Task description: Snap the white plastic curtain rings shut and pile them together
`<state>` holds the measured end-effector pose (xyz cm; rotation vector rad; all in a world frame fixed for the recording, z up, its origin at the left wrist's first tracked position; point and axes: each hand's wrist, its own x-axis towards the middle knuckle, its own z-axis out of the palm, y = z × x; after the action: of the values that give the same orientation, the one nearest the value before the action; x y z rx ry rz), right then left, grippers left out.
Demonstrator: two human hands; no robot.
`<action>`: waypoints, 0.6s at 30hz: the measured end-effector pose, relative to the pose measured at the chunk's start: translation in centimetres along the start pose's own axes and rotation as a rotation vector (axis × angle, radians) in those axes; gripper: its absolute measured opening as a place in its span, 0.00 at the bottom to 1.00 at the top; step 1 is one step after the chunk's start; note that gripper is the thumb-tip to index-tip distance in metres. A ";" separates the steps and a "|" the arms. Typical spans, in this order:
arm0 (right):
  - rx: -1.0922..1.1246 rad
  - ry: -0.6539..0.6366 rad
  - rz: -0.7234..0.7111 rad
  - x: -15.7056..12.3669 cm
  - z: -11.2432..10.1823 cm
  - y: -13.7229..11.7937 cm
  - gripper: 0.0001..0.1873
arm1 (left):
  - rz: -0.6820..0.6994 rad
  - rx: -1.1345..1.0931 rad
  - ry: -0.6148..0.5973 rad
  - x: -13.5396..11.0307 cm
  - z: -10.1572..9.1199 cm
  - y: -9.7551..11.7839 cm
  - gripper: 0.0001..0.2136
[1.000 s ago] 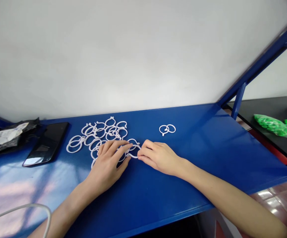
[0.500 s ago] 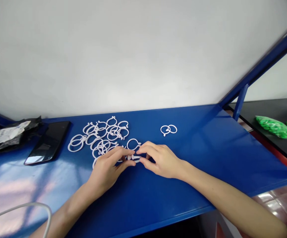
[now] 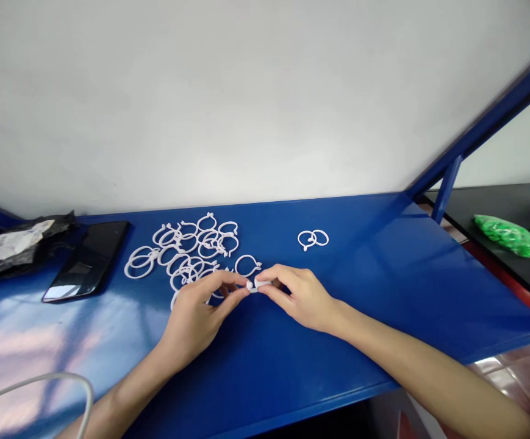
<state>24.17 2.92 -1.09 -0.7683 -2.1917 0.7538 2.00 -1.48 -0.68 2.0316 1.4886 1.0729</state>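
Note:
Between my two hands is a white plastic ring (image 3: pixel 254 290) with small knobbed ends, seen nearly edge-on and partly hidden by the fingers. The thumb and fingers of my left hand (image 3: pixel 205 308) pinch one side of it. My right hand (image 3: pixel 299 296) pinches the other side the same way. A loose pile of several white open rings (image 3: pixel 186 247) lies beyond and left of my left hand. One single ring (image 3: pixel 246 256) lies just past my fingertips. Farther right, two overlapping rings (image 3: pixel 320 238) lie apart from the pile.
Everything rests on a blue tabletop (image 3: pixel 360 262) against a pale wall. At left are a black phone (image 3: pixel 86 262), a black plastic package (image 3: pixel 22 244) and a white cable (image 3: pixel 49 377). A bag of green pieces (image 3: pixel 512 236) lies on a dark surface at right, past a blue frame bar (image 3: pixel 447 189).
The ring between my hands has turned, so its knobbed ends now show closer together. My right fingers have closed in on it. The rings on the table stay put.

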 end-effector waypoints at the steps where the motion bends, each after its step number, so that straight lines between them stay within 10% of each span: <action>1: -0.012 -0.001 -0.004 0.0 0.0 0.0 0.08 | 0.022 0.011 0.009 0.0 0.0 0.1 0.06; 18: -0.188 -0.104 -0.138 -0.3 -0.2 -0.3 0.14 | 0.509 0.284 0.202 -0.7 0.6 0.8 0.05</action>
<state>24.38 2.56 -0.85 -0.6733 -2.4074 0.5354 2.86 -2.31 -0.77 2.6652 1.3033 1.3518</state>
